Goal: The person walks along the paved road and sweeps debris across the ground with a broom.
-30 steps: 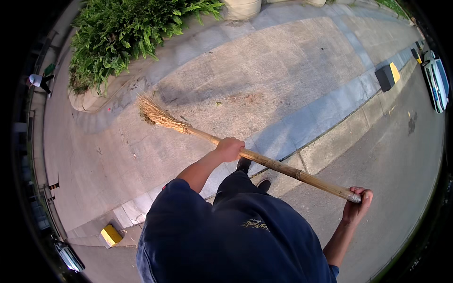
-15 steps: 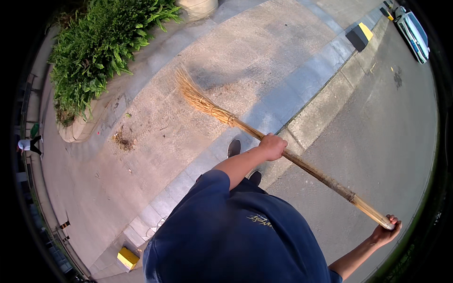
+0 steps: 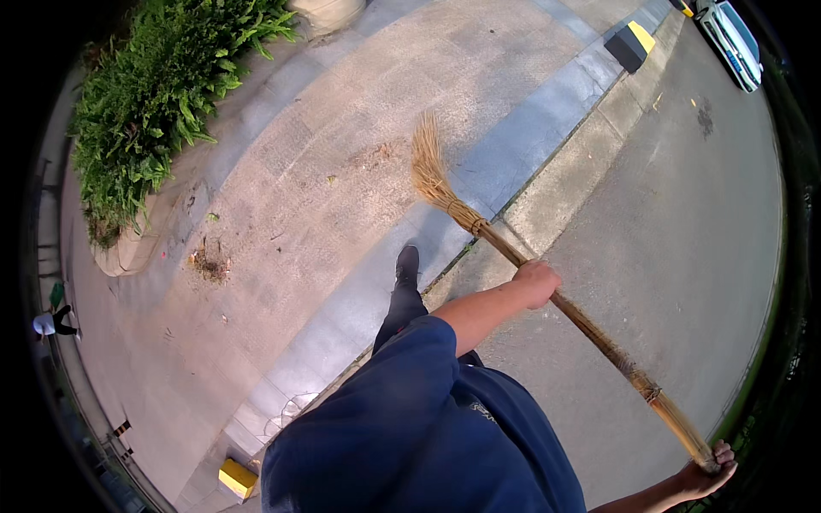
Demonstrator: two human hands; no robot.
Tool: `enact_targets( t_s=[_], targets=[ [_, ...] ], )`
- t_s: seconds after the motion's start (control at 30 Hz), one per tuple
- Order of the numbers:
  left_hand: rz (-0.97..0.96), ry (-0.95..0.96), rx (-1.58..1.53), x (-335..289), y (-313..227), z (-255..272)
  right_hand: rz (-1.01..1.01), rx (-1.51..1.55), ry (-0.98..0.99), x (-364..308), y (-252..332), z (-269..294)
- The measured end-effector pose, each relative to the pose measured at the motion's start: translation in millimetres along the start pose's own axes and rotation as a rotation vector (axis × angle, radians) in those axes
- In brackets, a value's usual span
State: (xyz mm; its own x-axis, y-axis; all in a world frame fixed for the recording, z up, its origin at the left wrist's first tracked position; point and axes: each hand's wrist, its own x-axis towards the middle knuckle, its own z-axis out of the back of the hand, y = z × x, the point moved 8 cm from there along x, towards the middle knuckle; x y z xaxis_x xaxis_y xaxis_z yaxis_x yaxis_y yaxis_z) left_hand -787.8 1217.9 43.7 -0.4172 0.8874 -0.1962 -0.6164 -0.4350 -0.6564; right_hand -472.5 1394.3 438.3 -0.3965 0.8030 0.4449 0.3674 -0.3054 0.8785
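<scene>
A long-handled straw broom [image 3: 599,338] slants across the view, its bristles at the upper left and its handle end at the lower right. My left hand [image 3: 537,283] is wrapped round the handle a little below the bound bristles. Far down at the handle's butt end, my right hand [image 3: 711,472] grips it, with part of the handle end covered by the fingers. The bristles [image 3: 432,167] lie over the paving near the grey stone border. A thin scatter of debris [image 3: 372,156] lies left of them. Farther left is a small pile of dry leaves [image 3: 210,261].
A leafy planter [image 3: 154,111] stands at the upper left. A curb [image 3: 564,192] runs between paving and road. Black-and-yellow blocks [image 3: 629,47] and a yellow block [image 3: 238,479] stand along it. A white car [image 3: 729,44] is at upper right; a person [image 3: 56,322] is at far left.
The broom's bristles have swung right, from beside the debris toward the stone border. Both hands have kept their grip, the left one shifting right and slightly down. My visible foot and leg have changed position.
</scene>
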Motion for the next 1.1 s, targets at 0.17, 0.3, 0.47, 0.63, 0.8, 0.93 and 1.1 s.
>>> enact_targets(
  t_s=[0.17, 0.3, 0.47, 0.63, 0.8, 0.93, 1.1],
  targets=[
    [0.309, 0.139, 0.125, -156.0, 122.5, -42.5, -0.255, 0.061, 0.161, -54.9, -133.9, -85.9],
    [0.651, 0.405, 0.219, -290.5, 203.5, -36.7, -0.594, 0.080, 0.325, -131.0, -240.3, -134.0],
    [0.753, 0.273, 0.285, -300.9, 192.3, -14.2, -0.661, 0.158, 0.236, -128.8, -274.2, -99.6],
    [0.445, 0.117, 0.145, -194.6, 134.4, -34.1, -0.523, 0.074, -0.021, -86.8, -234.1, 13.8],
    [-0.046, 0.113, 0.098, -63.3, -25.7, -53.7, -0.272, 0.028, -0.274, -72.0, -84.0, 179.4],
    [-0.266, 0.136, 0.080, -14.4, -141.2, -52.9, -0.054, -0.031, -0.452, -89.0, 69.9, 233.1],
    [-0.317, 0.187, -0.057, -9.1, -162.7, -73.5, 0.255, -0.311, -0.389, -78.7, 136.3, 78.8]
  ],
)
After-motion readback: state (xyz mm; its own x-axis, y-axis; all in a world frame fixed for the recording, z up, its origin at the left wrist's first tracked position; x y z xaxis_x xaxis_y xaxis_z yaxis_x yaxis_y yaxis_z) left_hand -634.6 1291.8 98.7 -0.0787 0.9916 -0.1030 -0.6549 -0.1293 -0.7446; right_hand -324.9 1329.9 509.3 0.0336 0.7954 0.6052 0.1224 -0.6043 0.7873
